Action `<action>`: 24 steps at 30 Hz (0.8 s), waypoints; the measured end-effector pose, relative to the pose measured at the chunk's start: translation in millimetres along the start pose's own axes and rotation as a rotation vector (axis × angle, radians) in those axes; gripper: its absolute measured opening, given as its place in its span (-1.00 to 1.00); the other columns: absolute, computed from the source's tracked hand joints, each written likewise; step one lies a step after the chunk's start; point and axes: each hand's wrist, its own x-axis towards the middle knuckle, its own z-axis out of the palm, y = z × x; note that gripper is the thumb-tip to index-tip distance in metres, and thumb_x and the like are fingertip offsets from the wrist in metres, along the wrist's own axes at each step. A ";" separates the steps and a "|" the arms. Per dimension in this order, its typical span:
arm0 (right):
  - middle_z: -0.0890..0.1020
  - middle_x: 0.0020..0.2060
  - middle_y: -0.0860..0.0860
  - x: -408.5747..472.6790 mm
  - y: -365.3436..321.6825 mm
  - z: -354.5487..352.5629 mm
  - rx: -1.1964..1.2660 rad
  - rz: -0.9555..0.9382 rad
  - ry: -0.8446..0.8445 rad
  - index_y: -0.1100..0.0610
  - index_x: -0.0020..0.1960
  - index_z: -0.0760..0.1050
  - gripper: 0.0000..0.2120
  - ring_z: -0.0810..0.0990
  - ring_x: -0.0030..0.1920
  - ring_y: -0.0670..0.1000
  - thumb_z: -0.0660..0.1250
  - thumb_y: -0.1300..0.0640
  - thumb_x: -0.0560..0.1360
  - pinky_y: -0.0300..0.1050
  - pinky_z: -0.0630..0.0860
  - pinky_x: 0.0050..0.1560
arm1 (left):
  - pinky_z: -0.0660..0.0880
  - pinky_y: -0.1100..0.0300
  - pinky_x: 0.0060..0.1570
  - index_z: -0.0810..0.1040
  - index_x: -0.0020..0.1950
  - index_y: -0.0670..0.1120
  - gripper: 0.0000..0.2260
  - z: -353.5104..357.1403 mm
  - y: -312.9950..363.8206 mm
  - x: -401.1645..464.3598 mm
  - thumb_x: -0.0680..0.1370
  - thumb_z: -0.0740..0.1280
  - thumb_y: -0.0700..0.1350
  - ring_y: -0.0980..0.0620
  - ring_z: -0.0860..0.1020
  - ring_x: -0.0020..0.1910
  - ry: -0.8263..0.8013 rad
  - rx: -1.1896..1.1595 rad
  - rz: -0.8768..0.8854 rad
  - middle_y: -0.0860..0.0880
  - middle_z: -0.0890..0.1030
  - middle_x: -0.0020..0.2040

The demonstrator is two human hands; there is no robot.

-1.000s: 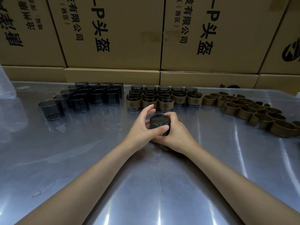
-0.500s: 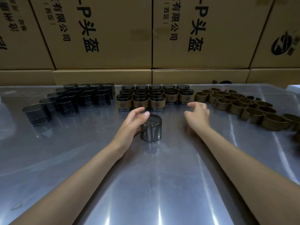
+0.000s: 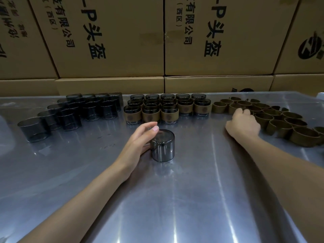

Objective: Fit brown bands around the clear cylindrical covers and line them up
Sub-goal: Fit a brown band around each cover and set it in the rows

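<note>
A smoky clear cover [image 3: 163, 145] stands upside down, closed end up, near the middle of the steel table [image 3: 175, 199], with no band on it. The left hand [image 3: 138, 142] holds it from the left: the thumb lies across the top edge and the fingers [image 3: 146, 126] curve round its far side, so the hand is wrapped on the cover.

The right hand [image 3: 242, 124] rests at the near left edge of the loose brown bands [image 3: 273, 118], its fingers curled down among them; whether they have actually pinched a band cannot be told, since the fingertips are hidden behind the knuckles.

The brown bands lie in a scattered cluster on the far right of the table, open rings with nothing inside them, many touching one another.

In the far centre stand the banded covers [image 3: 168, 107], in rows, open ends up, each with a brown band round its lower part; they look empty inside.

To the far left is the group of bare covers [image 3: 77, 111], dark and see-through, open ends up, packed close, also holding nothing.

Behind the table, cardboard boxes [image 3: 112, 37] printed with black characters are stacked like a wall.
</note>
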 end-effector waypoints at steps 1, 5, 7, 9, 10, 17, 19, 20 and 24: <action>0.47 0.20 0.25 -3.6 0.0 0.6 0.032 -0.022 0.047 0.27 0.25 0.32 -0.64 0.46 0.20 0.30 0.26 0.07 0.56 0.10 0.43 -0.01 | 0.42 0.20 0.19 0.53 0.19 0.15 -0.62 -0.4 -0.4 0.3 0.40 0.28 0.19 0.18 0.58 0.16 0.001 -0.009 0.001 0.14 0.67 0.09; 0.59 0.02 0.19 -25.4 -10.7 -1.8 0.124 -0.103 0.088 0.19 0.14 0.26 -0.55 0.57 0.05 0.27 0.31 -0.14 0.52 0.04 0.43 -0.13 | 0.42 0.23 0.13 0.54 0.19 0.15 -0.62 -1.4 -0.8 0.1 0.40 0.29 0.19 0.20 0.59 0.13 0.009 -0.037 -0.002 0.14 0.67 0.08; 0.58 -0.07 0.10 -42.1 -21.5 -4.8 0.153 -0.144 0.063 0.11 0.08 0.29 -0.56 0.58 -0.02 0.21 0.27 -0.24 0.51 -0.01 0.43 -0.16 | 0.44 0.24 0.12 0.53 0.19 0.13 -0.61 -1.1 0.1 -0.4 0.40 0.29 0.19 0.19 0.60 0.13 0.015 -0.052 -0.009 0.13 0.67 0.08; 0.55 -0.14 0.02 -62.3 -34.5 -7.3 0.227 -0.210 0.047 0.05 0.04 0.31 -0.64 0.55 -0.09 0.15 0.24 -0.23 0.53 -0.06 0.38 -0.21 | 0.45 0.25 0.09 0.52 0.19 0.08 -0.64 -1.1 1.3 -1.2 0.44 0.32 0.16 0.16 0.61 0.11 0.037 -0.085 -0.011 0.10 0.68 0.09; 0.53 -0.16 0.00 -72.8 -40.7 -8.4 0.277 -0.257 0.046 0.03 0.02 0.32 -0.71 0.53 -0.11 0.13 0.24 -0.18 0.54 -0.07 0.37 -0.22 | 0.46 0.23 0.09 0.52 0.18 0.06 -0.69 -1.0 1.9 -1.6 0.48 0.34 0.13 0.14 0.62 0.12 0.058 -0.104 -0.009 0.08 0.67 0.09; 0.58 -0.07 -0.01 -133.4 -73.4 -24.8 0.605 -0.571 0.229 0.08 -0.09 0.39 -0.91 0.35 0.33 0.05 0.30 0.13 0.55 -0.05 0.43 0.07 | 0.38 0.17 0.21 0.55 0.11 0.05 -0.86 -1.0 5.9 -9.5 0.60 0.24 -0.01 0.10 0.53 0.23 0.194 -0.092 0.016 0.03 0.64 0.13; 0.63 -0.03 0.04 -140.6 -77.6 -26.5 0.578 -0.655 0.309 0.17 -0.07 0.49 -0.93 0.35 0.38 0.13 0.31 0.16 0.55 0.10 0.39 0.27 | 0.40 0.22 0.16 0.56 0.10 0.01 -0.87 -0.2 7.6 -11.4 0.61 0.25 -0.06 0.08 0.54 0.21 0.222 -0.056 0.071 -0.02 0.63 0.15; 0.64 0.01 0.06 -142.2 -79.1 -27.1 0.553 -0.701 0.351 0.20 -0.04 0.53 -0.92 0.35 0.38 0.16 0.31 0.18 0.55 0.18 0.36 0.32 | 0.42 0.26 0.15 0.56 0.10 0.00 -0.87 -0.1 8.4 -12.0 0.61 0.25 -0.09 0.08 0.54 0.20 0.231 -0.029 0.108 -0.03 0.62 0.15; 0.62 0.11 0.10 -143.1 -80.5 -25.3 0.430 -0.924 0.518 0.20 -0.07 0.58 -0.86 0.30 0.31 0.14 0.28 0.16 0.52 0.26 0.41 0.27 | 0.41 0.48 0.02 0.56 0.16 -0.05 -0.84 0.4 10.2 -14.1 0.62 0.26 -0.10 0.16 0.54 0.12 0.247 0.041 0.257 0.02 0.61 0.11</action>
